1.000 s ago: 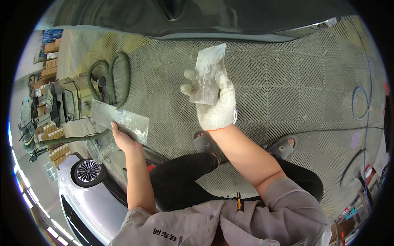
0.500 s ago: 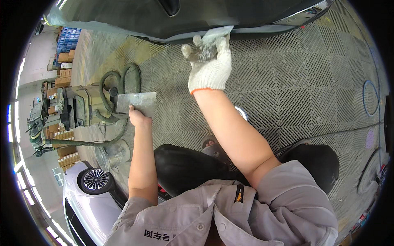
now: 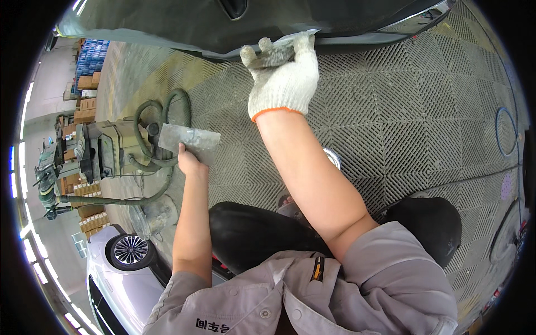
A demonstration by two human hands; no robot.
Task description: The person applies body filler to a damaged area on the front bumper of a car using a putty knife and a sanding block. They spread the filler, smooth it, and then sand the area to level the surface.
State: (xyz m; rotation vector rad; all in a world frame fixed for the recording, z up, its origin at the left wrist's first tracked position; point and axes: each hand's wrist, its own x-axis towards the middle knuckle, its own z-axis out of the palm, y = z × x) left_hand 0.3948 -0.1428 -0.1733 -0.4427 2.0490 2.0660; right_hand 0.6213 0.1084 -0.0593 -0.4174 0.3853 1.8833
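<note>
My bare left hand [image 3: 191, 161] grips a thin, rectangular metal plate [image 3: 200, 139], smudged pale, in front of a green hose. My right hand [image 3: 282, 86], in a white knitted glove with an orange cuff, holds a smaller metal scraper [image 3: 276, 56] with grey residue, at the lower edge of a dark grey car body panel [image 3: 290, 17] at the top of the view. Whether the scraper touches the panel I cannot tell. A round shiny metal rim [image 3: 335, 158] shows behind my right forearm, mostly hidden.
At left stand a machine [image 3: 109, 148] with coiled green hoses [image 3: 180, 95], stacked cartons [image 3: 85, 114] and a silver car [image 3: 103, 259]. My knees are bent on the patterned grating floor [image 3: 391, 100]. A blue coiled line [image 3: 505, 134] and a dark cable lie at right.
My gloved right hand has moved up to the dark panel's lower edge with the scraper, now tilted flatter. My left hand has risen slightly and rightward. I have lowered myself, knees more bent.
</note>
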